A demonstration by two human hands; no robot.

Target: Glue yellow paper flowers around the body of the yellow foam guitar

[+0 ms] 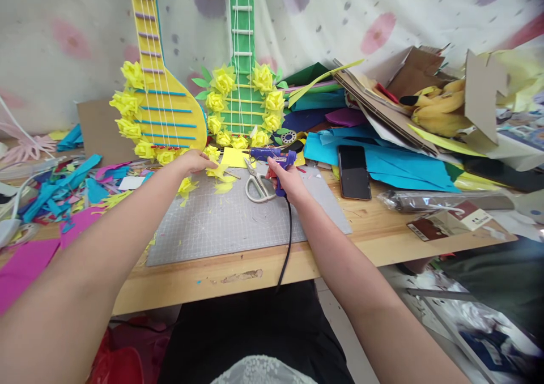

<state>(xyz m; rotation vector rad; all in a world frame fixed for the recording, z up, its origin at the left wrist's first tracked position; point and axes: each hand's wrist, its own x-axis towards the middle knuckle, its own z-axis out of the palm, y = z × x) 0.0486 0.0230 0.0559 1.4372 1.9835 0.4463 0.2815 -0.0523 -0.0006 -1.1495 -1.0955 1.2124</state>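
My right hand (289, 179) grips the handle of a purple-blue hot glue gun (276, 156), its nozzle pointing left and its black cord (289, 231) hanging over the table edge. My left hand (196, 161) reaches across with its fingers closed at a yellow paper flower (219, 172) near a thin stick. White-handled scissors (255, 187) lie on the grey cutting mat (204, 231), just left of my right hand. Behind my hands stand a yellow paper-covered instrument (170, 101) and a green one (243, 98), both trimmed with yellow flowers. Loose yellow petals (186, 188) rest on the mat.
Paper scraps (91, 191) cover the table's left side. On the right lie a black phone (354, 171), blue paper sheets (399, 160), stacked cardboard (382, 103) and a small open box (457, 222). A patterned curtain (331, 21) hangs behind the wooden table (182, 290).
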